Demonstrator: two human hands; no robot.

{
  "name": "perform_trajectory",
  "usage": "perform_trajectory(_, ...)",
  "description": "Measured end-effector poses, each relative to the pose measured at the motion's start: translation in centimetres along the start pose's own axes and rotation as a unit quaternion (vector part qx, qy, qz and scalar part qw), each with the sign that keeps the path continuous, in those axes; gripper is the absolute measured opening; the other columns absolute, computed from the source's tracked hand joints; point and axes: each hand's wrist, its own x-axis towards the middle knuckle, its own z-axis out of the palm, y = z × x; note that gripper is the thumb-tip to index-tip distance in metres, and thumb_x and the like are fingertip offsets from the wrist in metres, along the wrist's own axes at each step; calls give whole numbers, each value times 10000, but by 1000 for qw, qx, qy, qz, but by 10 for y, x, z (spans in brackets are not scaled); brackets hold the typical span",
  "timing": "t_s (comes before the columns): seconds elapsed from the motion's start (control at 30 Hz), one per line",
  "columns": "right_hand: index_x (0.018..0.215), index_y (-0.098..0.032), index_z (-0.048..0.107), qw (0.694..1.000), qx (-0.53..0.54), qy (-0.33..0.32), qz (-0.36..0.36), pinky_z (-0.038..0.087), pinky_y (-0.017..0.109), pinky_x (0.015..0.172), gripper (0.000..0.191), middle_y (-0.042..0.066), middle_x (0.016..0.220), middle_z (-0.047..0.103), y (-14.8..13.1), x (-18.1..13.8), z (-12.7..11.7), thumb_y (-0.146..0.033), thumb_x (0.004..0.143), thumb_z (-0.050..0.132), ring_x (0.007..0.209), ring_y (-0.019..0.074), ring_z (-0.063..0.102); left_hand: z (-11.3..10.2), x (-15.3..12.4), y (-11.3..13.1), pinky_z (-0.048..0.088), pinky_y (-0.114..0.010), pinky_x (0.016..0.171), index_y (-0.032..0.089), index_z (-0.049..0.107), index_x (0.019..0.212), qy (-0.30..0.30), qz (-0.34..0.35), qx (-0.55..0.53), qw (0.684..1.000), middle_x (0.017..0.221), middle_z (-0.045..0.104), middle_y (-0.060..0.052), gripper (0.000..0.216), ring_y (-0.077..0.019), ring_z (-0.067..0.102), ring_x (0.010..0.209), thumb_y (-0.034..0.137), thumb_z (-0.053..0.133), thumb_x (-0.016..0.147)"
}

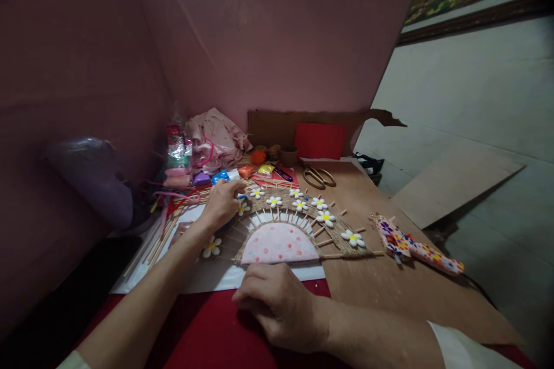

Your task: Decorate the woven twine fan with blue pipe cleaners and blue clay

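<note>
A half-round fan point(259, 202) of thin sticks and woven twine lies flat, dotted with several white clay flowers point(325, 218) with yellow centres. Its inner half circle point(279, 243) is pink cloth with a small red print. My left hand point(223, 203) is above the fan's upper left part, near a blue packet point(220, 177). Its fingers are bent together, and whatever they may hold is hidden. Just below the fan's straight lower edge, my right hand point(279, 304) is curled with its knuckles up. The inside of that hand does not show.
Brass-handled scissors point(318, 176) lie behind the fan on brown board point(381, 294). To the right is a flower-patterned glue gun point(415, 248). Clay packets point(201, 179), crumpled pink cloth point(216, 135) and a red card point(320, 140) are at the back. Loose sticks point(162, 236) lie left.
</note>
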Motion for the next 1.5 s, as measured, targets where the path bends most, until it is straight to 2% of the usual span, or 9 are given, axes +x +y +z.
perform_trajectory(0.27, 839, -145, 616, 1000, 1, -2, -8, 390, 257, 575, 172, 55, 742, 610, 0, 1, -1, -61, 737, 505, 670, 153, 541, 4, -3, 4, 420, -348, 792, 207, 711, 891, 3, 6, -36, 999, 816, 722, -25, 390, -231, 548, 856, 29, 477, 634)
perform_trajectory(0.43, 835, -146, 613, 1000, -3, 3, -11, 389, 254, 572, 172, 57, 740, 616, -1, 1, -1, -61, 741, 498, 671, 150, 539, -12, -2, 11, 452, -308, 775, 155, 692, 937, 79, -31, -115, 990, 926, 704, -67, 348, -191, 601, 865, 76, 451, 698)
perform_trajectory(0.57, 826, -153, 619, 1000, -3, 12, -12, 382, 249, 555, 166, 50, 725, 611, -1, 1, 0, -74, 752, 493, 650, 144, 532, -31, -4, 22, 464, -271, 740, 144, 695, 832, 180, -68, -373, 908, 804, 703, -39, 231, -162, 623, 783, 120, 569, 639)
perform_trajectory(0.7, 830, -147, 628, 1000, 11, 23, -15, 395, 249, 553, 171, 59, 731, 615, -1, 1, 1, -81, 764, 485, 642, 144, 540, -44, -12, 29, 454, -206, 647, 148, 705, 771, 201, -65, -529, 822, 743, 685, -11, 236, -106, 600, 674, 96, 700, 541)
perform_trajectory(1.0, 958, -157, 605, 989, 103, 100, -46, 472, 261, 629, 232, 74, 793, 626, -12, 1, -7, -60, 818, 447, 712, 150, 571, -57, -33, 56, 420, -186, 450, 124, 700, 673, 145, -97, -661, 730, 580, 625, -12, 184, -84, 544, 477, 153, 793, 517)
perform_trajectory(1.2, 1186, -244, 452, 920, 160, 333, 131, 494, 276, 680, 394, 63, 1016, 519, -11, 5, -15, -172, 821, 584, 832, 154, 535, -59, -57, 94, 380, -164, 469, 132, 694, 758, 55, -64, -708, 701, 607, 605, -17, 107, -60, 503, 495, 189, 720, 671)
perform_trajectory(1.33, 1257, -263, 377, 925, 259, 243, 134, 492, 253, 626, 595, 42, 974, 498, -1, 12, -14, -200, 744, 674, 832, 158, 518, -47, -76, 112, 360, -177, 472, 164, 703, 781, -10, -35, -711, 703, 591, 576, 0, 75, -63, 479, 507, 176, 683, 710)
perform_trajectory(1.43, 918, -206, 534, 933, 278, 193, 125, 450, 236, 545, 179, 5, 793, 503, 4, 13, -11, -250, 775, 632, 684, 132, 491, -37, -87, 117, 346, -194, 457, 198, 708, 778, -66, -20, -696, 714, 571, 540, 13, 71, -73, 472, 496, 176, 653, 739)
perform_trajectory(1.5, 661, -180, 484, 932, 274, 188, 147, 381, 219, 473, 227, -27, 620, 435, 7, 11, -10, -311, 825, 569, 549, 99, 407, -33, -92, 118, 372, -215, 487, 212, 714, 760, -53, 10, -668, 742, 629, 567, 5, 100, -81, 488, 522, 153, 635, 745)
